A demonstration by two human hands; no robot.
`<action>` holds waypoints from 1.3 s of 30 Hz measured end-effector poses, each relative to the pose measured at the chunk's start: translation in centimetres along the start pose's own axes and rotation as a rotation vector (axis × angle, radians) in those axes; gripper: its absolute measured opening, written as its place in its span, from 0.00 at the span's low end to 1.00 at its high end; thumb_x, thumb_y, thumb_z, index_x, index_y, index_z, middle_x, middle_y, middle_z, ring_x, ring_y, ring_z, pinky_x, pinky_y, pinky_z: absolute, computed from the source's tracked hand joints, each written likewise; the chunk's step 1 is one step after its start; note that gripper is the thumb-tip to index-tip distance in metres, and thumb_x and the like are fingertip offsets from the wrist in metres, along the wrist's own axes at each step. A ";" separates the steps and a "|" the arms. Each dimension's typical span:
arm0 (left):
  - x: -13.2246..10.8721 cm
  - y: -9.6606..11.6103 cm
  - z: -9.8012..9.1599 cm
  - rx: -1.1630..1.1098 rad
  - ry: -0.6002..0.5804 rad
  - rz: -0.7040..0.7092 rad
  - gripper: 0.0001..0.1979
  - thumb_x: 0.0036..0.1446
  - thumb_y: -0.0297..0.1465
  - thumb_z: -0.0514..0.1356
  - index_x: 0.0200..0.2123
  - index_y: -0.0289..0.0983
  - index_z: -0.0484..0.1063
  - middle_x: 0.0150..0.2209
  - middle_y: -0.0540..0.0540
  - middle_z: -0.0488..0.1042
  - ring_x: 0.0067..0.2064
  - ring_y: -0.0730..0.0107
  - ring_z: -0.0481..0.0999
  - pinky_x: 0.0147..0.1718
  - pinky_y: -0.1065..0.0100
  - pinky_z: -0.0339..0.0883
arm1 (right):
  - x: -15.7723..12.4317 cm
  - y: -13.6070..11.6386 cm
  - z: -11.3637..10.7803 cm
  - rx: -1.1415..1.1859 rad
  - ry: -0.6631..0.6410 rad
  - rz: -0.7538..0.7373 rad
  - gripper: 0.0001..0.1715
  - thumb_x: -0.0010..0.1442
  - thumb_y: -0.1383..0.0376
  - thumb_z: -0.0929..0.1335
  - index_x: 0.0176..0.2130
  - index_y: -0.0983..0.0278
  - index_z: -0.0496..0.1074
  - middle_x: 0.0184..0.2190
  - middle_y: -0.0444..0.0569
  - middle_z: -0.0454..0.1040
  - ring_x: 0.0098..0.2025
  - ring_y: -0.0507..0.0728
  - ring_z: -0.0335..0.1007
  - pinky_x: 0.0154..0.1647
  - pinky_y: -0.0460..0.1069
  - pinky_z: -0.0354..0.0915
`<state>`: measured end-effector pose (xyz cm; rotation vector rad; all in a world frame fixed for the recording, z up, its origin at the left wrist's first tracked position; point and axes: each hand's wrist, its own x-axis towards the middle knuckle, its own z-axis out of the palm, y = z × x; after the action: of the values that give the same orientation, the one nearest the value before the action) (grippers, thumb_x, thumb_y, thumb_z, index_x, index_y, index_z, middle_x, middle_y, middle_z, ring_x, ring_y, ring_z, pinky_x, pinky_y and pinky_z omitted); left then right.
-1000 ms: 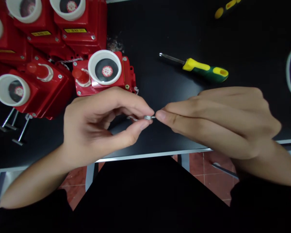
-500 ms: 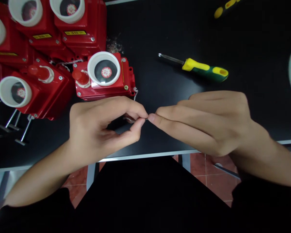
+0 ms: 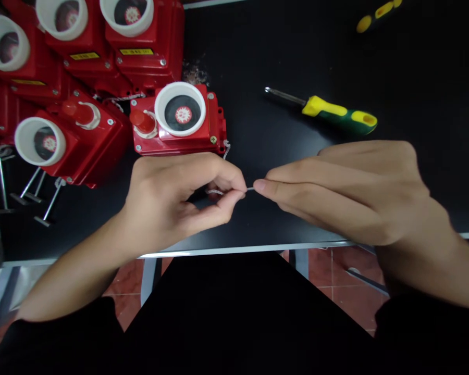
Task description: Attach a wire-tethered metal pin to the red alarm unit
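Note:
My left hand (image 3: 183, 200) pinches a thin pale cord (image 3: 250, 188) between thumb and forefinger. The same short stretch runs into the pinched fingertips of my right hand (image 3: 336, 192), a small gap away. Another bit of twisted cord shows inside the curl of my left hand. Just beyond that hand sits a red box (image 3: 217, 122) with a white-rimmed round window and a red button; a twisted cord hangs from its right side. Whether that cord is the one in my fingers is hidden behind my left hand.
Several similar red boxes (image 3: 156, 65) crowd the left of the black table (image 3: 238, 229), with small metal T-shaped bars (image 3: 51, 205) hanging by cords. A yellow-green screwdriver (image 3: 338, 115) lies beyond my right hand. Another yellow-black handle (image 3: 377, 16) is at the far right.
My fingertips have drawn slightly apart, so a short length of cord now shows between them. The whole view has shifted a little, with the boxes and screwdriver appearing farther right.

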<state>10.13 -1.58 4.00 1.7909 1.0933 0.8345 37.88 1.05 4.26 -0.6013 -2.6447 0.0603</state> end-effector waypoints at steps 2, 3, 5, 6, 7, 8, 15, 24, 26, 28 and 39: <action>0.1 -0.1 0.0 0.002 -0.032 0.005 0.05 0.73 0.29 0.69 0.42 0.45 0.84 0.37 0.50 0.86 0.35 0.65 0.82 0.40 0.64 0.73 | 0.0 -0.1 0.1 -0.030 -0.003 0.016 0.11 0.79 0.68 0.70 0.48 0.57 0.85 0.44 0.41 0.89 0.31 0.52 0.76 0.29 0.53 0.69; 0.1 -0.3 0.0 0.016 -0.059 0.022 0.05 0.75 0.29 0.67 0.44 0.44 0.83 0.38 0.49 0.86 0.36 0.65 0.82 0.40 0.64 0.73 | 0.0 -0.1 0.1 -0.039 -0.005 0.026 0.11 0.79 0.67 0.70 0.49 0.56 0.85 0.44 0.41 0.89 0.30 0.52 0.75 0.30 0.53 0.69; 0.1 -0.7 0.1 0.050 -0.107 0.056 0.05 0.78 0.30 0.63 0.45 0.42 0.80 0.40 0.47 0.85 0.38 0.64 0.83 0.42 0.64 0.74 | 0.0 0.1 0.4 -0.035 0.006 0.013 0.11 0.78 0.68 0.71 0.50 0.56 0.85 0.43 0.41 0.89 0.30 0.52 0.74 0.29 0.53 0.68; 0.1 -0.9 0.1 0.059 -0.119 0.067 0.06 0.79 0.29 0.62 0.46 0.41 0.78 0.40 0.46 0.84 0.39 0.64 0.83 0.42 0.64 0.74 | 0.0 0.2 0.5 -0.027 0.019 -0.002 0.10 0.78 0.68 0.71 0.50 0.57 0.85 0.42 0.41 0.89 0.30 0.52 0.74 0.29 0.53 0.67; 0.1 -1.1 0.2 0.055 -0.123 0.072 0.06 0.80 0.29 0.60 0.46 0.40 0.76 0.41 0.46 0.83 0.40 0.64 0.82 0.42 0.63 0.74 | 0.0 0.3 0.7 -0.019 0.031 -0.016 0.10 0.78 0.68 0.71 0.49 0.58 0.85 0.39 0.41 0.88 0.30 0.52 0.74 0.28 0.53 0.66; 0.1 -1.2 0.2 0.029 -0.118 0.073 0.07 0.82 0.30 0.58 0.46 0.40 0.73 0.42 0.45 0.82 0.40 0.64 0.82 0.42 0.63 0.75 | 0.0 0.4 0.9 -0.019 0.043 -0.029 0.09 0.78 0.68 0.71 0.48 0.59 0.85 0.37 0.42 0.87 0.29 0.53 0.74 0.27 0.53 0.64; -0.2 -0.6 -0.4 -0.298 -0.049 -0.071 0.10 0.83 0.38 0.59 0.44 0.43 0.69 0.50 0.46 0.81 0.44 0.63 0.84 0.50 0.58 0.83 | 0.0 1.7 1.7 -0.106 -0.193 -0.005 0.18 0.82 0.66 0.65 0.42 0.61 0.81 0.35 0.45 0.82 0.26 0.54 0.64 0.28 0.54 0.58; 0.2 -1.0 -0.2 -0.459 -0.048 -0.080 0.13 0.82 0.39 0.62 0.42 0.41 0.69 0.44 0.45 0.80 0.42 0.66 0.84 0.47 0.62 0.82 | 0.0 2.2 2.1 0.002 -0.236 0.057 0.14 0.82 0.66 0.64 0.47 0.63 0.79 0.36 0.46 0.82 0.29 0.55 0.68 0.35 0.52 0.60; 0.2 -1.3 -0.3 -0.448 -0.033 -0.045 0.13 0.83 0.40 0.62 0.43 0.40 0.68 0.41 0.47 0.77 0.40 0.67 0.83 0.45 0.64 0.81 | 0.1 2.2 2.3 0.031 -0.228 0.098 0.11 0.81 0.66 0.66 0.46 0.64 0.78 0.36 0.45 0.83 0.30 0.55 0.69 0.36 0.52 0.61; 0.2 -1.6 -0.3 -0.431 -0.017 -0.035 0.14 0.83 0.41 0.61 0.43 0.40 0.68 0.39 0.48 0.74 0.39 0.68 0.82 0.42 0.65 0.79 | 0.2 2.4 2.6 0.063 -0.225 0.113 0.11 0.80 0.67 0.66 0.45 0.64 0.78 0.36 0.46 0.82 0.30 0.55 0.70 0.38 0.52 0.63; 0.5 -2.7 0.0 -0.421 0.035 0.011 0.22 0.81 0.51 0.60 0.39 0.40 0.66 0.35 0.51 0.69 0.33 0.69 0.75 0.37 0.63 0.71 | 1.3 3.1 3.7 0.546 -0.029 0.173 0.13 0.78 0.59 0.72 0.53 0.65 0.80 0.49 0.57 0.81 0.47 0.58 0.79 0.51 0.55 0.76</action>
<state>9.39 -0.45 1.61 1.4344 0.8530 1.0205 36.56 4.60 1.03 -0.6317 -2.4333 0.8138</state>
